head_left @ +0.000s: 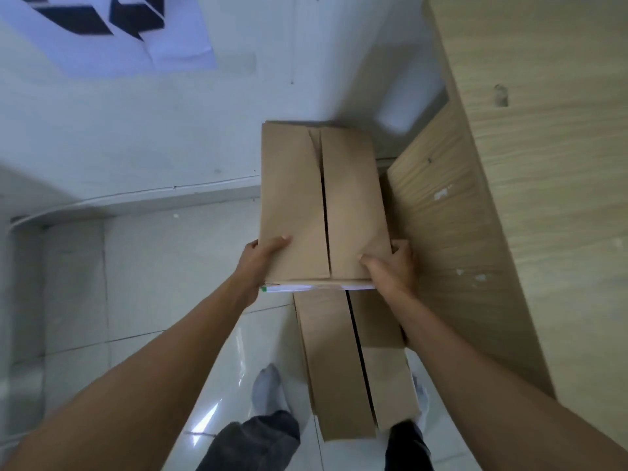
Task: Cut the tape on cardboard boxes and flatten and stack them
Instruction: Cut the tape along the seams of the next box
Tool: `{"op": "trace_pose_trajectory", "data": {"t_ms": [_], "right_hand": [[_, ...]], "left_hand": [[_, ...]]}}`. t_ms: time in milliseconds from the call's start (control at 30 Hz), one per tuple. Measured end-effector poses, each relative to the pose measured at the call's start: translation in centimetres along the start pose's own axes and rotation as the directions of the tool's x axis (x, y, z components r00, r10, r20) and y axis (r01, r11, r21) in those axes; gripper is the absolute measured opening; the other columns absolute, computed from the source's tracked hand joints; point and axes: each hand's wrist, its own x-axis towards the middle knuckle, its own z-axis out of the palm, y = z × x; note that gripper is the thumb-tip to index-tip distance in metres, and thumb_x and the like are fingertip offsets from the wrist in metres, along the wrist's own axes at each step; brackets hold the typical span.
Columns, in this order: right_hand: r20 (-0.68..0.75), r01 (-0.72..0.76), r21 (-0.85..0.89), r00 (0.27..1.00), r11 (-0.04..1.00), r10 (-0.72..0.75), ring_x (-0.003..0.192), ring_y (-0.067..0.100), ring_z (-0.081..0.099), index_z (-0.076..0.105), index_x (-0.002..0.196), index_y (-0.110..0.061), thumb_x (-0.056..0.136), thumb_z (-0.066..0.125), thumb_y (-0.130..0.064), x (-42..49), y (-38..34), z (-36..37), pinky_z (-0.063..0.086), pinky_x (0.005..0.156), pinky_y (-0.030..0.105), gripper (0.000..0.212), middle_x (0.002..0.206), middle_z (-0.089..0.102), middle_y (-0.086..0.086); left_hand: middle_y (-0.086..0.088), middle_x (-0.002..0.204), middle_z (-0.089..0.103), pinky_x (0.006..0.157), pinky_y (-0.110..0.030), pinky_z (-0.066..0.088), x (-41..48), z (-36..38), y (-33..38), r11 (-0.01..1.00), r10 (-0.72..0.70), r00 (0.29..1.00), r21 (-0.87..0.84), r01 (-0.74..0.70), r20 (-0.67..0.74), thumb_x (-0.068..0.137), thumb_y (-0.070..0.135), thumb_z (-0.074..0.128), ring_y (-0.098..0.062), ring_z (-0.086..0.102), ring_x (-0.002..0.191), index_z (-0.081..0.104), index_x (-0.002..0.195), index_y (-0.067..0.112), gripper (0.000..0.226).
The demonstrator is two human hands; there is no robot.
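Above tiled floor [142, 300]: left hand [258, 266], right hand [390, 266] grasping flattened box [295, 198] edges, arms outstretched.

Cardboard box [295, 198]: plain brown card, matt, smooth face. Thin white strip [295, 287] at near edge, paper-like. Floor [244, 351]: pale tiles, v. glossy, light glare. Cabinet [543, 164] on rt: light wood-grain laminate, matt, few white chips. Wall [170, 130]: white paint, matt, scuffed. Socks [270, 389]: grey cloth. Trousers [258, 443]: dark cloth.

Two hands [263, 263] [390, 271], one cardboard box [292, 198], two socks [268, 385] [421, 394]
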Motion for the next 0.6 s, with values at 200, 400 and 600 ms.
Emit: {"op": "trace_pose_trajectory", "data": {"t_ms": [200, 400, 600], "right_hand": [[0.363, -0.268, 0.449, 0.926, 0.852, 0.1, 0.102, 0.017, 0.062, 0.039, 0.137, -0.022, 0.074, 0.083, -0.031, -9.4, -1.0, -6.8, 0.052, 0.093, 0.039, 0.078, 0.125, 0.06, 0.003], [0.691, -0.309, 0.404, 0.72, 0.861, -0.066, 0.094, 0.016, 0.072, 0.065, 0.126, -0.016, 0.087, 0.072, -0.03, -17.7, -2.3, -14.7, 0.053, 0.072, 0.024, 0.042, 0.113, 0.074, 0.002], [0.653, -0.181, 0.486, 0.725, 0.855, -0.218, 0.106, 0.021, 0.071, 0.06, 0.129, -0.032, 0.07, 0.084, -0.038, -22.2, -0.5, -25.4, 0.057, 0.087, 0.04, 0.064, 0.114, 0.074, -0.003]], "left_hand": [[-0.007, 0.114, 0.076, 0.084, -0.034, 0.055, -12.4, -2.8, 2.2, 0.996, -0.067, 0.993, -0.044, 0.072, 0.097, 0.093, 0.027, 0.067, -0.022, 0.074, 0.099, 0.066, 0.123, 0.01, 0.035], [-0.01, 0.116, 0.075, 0.089, -0.039, 0.054, -26.1, -3.8, 3.7, 0.996, 0.0, 1.0, -0.092, 0.002, 0.022, 0.079, 0.032, 0.077, -0.025, 0.072, 0.097, 0.066, 0.124, 0.01, 0.052], [-0.012, 0.105, 0.075, 0.078, -0.038, 0.052, -37.5, 2.0, 2.9, 0.966, 0.144, 0.989, -0.211, -0.15, -0.044, 0.069, 0.039, 0.076, -0.027, 0.071, 0.084, 0.069, 0.118, 0.012, 0.056]]}}
